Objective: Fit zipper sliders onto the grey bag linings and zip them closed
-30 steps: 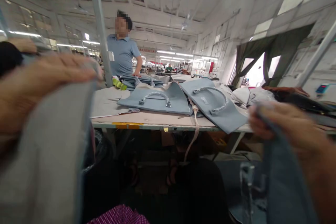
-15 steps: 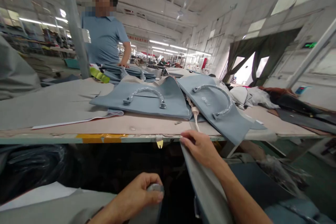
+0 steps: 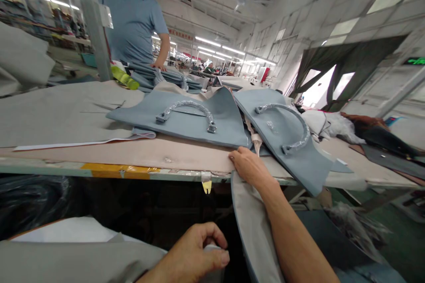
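Observation:
My right hand point(image 3: 250, 168) reaches to the front edge of the worktable point(image 3: 109, 169) and pinches the top edge of a grey fabric panel point(image 3: 254, 225) that hangs down below the table. Low in the view, my left hand point(image 3: 195, 258) is closed on the other end of the same grey fabric point(image 3: 83, 261). Just beyond my right hand lie two blue bag panels with wrapped handles, one flat point(image 3: 189, 117) and one slanting off the table edge point(image 3: 288, 135).
A person in a blue shirt point(image 3: 134, 20) stands at the far side with a hand on a stack of blue panels point(image 3: 166, 79). Grey sheet material point(image 3: 56, 112) covers the table's left. A metal post point(image 3: 91, 22) rises at the back left. Dark bags point(image 3: 33, 199) sit under the table.
My hands have come down from in front of the camera. The right hand has carried the fabric edge up onto the table's front edge; the left stays closed on its lower part.

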A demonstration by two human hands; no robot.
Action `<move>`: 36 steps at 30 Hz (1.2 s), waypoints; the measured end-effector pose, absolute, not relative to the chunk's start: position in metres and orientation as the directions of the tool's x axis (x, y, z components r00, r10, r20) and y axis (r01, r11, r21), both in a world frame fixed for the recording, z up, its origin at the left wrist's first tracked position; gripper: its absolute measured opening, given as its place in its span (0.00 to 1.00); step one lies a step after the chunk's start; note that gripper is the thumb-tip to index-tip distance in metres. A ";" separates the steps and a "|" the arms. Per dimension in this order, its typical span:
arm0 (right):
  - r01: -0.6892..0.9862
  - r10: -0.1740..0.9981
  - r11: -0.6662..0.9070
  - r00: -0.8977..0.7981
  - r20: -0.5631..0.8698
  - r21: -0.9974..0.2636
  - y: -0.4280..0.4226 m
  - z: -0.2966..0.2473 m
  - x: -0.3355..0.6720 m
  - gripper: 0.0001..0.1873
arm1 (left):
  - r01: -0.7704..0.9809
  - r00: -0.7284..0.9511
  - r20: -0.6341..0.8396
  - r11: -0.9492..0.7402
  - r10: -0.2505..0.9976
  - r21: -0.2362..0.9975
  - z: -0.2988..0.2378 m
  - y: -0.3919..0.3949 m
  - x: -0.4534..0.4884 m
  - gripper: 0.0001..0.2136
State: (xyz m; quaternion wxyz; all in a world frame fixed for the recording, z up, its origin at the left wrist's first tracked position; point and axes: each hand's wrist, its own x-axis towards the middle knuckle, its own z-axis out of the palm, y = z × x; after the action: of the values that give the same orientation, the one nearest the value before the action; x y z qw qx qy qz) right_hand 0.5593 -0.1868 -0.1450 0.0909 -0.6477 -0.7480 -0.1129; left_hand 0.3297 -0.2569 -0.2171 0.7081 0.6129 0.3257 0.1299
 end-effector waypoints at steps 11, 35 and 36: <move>0.894 0.755 0.349 -0.090 0.650 -0.282 -0.255 -0.145 0.533 0.05 | 0.290 0.730 -0.315 0.142 0.607 0.946 -0.204 -0.247 0.298 0.11; 0.837 0.666 0.511 -0.239 0.706 -0.198 -0.255 -0.200 0.472 0.06 | 0.364 0.719 -0.324 0.064 0.615 0.929 -0.194 -0.231 0.273 0.05; 0.839 0.666 0.508 -0.240 0.707 -0.194 -0.253 -0.200 0.471 0.07 | 0.364 0.720 -0.320 0.058 0.616 0.929 -0.194 -0.232 0.273 0.05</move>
State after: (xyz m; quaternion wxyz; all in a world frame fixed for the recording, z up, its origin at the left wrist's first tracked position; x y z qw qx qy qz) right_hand 0.4711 -0.2533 -0.1999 0.3836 -0.4828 -0.7791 -0.1129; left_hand 0.2734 -0.2317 -0.1936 0.6314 0.6792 0.3607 0.0995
